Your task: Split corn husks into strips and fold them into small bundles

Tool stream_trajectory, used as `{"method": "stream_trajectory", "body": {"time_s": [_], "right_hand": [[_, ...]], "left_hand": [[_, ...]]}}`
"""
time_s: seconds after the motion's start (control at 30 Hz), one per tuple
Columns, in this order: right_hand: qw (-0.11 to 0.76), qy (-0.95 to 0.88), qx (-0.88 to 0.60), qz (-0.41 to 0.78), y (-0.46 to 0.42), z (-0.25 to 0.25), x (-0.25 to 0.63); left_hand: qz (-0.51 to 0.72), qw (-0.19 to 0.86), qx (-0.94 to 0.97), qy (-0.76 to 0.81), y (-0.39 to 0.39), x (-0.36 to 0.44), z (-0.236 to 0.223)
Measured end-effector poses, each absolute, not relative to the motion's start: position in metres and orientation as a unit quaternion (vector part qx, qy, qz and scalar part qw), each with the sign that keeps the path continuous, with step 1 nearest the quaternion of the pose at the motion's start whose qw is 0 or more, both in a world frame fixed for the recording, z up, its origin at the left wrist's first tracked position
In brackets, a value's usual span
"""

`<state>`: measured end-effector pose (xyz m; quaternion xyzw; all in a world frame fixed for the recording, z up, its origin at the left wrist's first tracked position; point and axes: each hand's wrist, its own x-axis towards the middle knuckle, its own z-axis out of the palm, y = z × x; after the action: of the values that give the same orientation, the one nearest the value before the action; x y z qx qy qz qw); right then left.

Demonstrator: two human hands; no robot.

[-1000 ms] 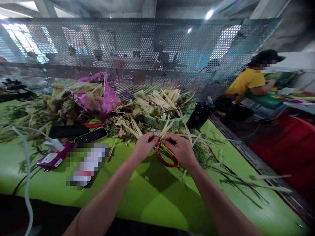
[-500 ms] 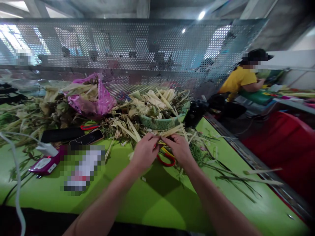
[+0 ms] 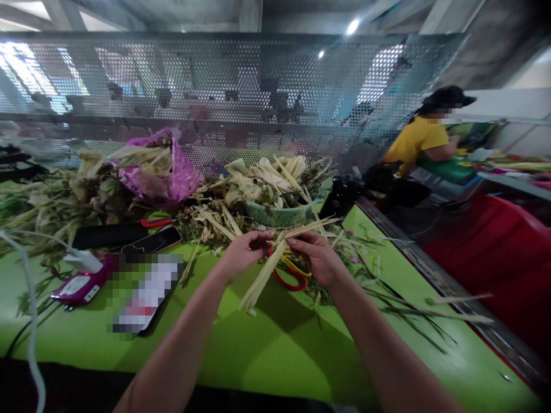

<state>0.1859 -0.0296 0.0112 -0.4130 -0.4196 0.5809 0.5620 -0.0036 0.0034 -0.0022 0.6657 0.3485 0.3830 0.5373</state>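
Note:
Pale dried corn husk strips are pinched between the thumb and fingers of my right hand. One strip hangs down toward the table on the left, while others point up to the right. My left hand is just left of the strips, its thumb and fingers parted and apparently off them. Beneath my hands lie scissors with red and yellow handles, their blades hidden. Behind them stands a green basket heaped with dried husks.
A pink plastic bag of husks and a plant heap lie at back left. A phone, purple device and white cable are on the green table. Stalks lie right. A person in yellow sits beyond.
My left hand has moved left, away from the pinch point. A husk strip now hangs down between my hands, and my right hand keeps its hold.

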Motion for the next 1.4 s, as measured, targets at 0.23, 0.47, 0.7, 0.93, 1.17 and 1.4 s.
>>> {"method": "stream_trajectory", "body": {"time_s": [0.23,0.47,0.7,0.93,1.17,1.4], "right_hand": [[0.585,-0.381,-0.396,0.596,-0.029,0.011,0.185],[0.568,-0.362,-0.381,0.633,-0.031,0.011,0.178],[0.565,-0.387,-0.402,0.608,-0.031,0.009,0.178],[0.559,-0.393,-0.392,0.616,-0.03,0.006,0.179],[0.552,-0.39,-0.395,0.623,-0.03,0.002,0.178],[0.537,-0.387,-0.376,0.648,-0.031,-0.001,0.171]], "left_hand": [[0.385,0.498,0.708,0.321,-0.006,0.007,0.001],[0.441,0.532,0.637,0.342,-0.011,0.01,0.01],[0.465,0.576,0.579,0.343,-0.013,0.014,0.009],[0.515,0.578,0.539,0.332,-0.018,0.02,0.009],[0.536,0.534,0.555,0.347,-0.02,0.021,0.009],[0.553,0.576,0.548,0.249,-0.024,0.022,0.01]]}}
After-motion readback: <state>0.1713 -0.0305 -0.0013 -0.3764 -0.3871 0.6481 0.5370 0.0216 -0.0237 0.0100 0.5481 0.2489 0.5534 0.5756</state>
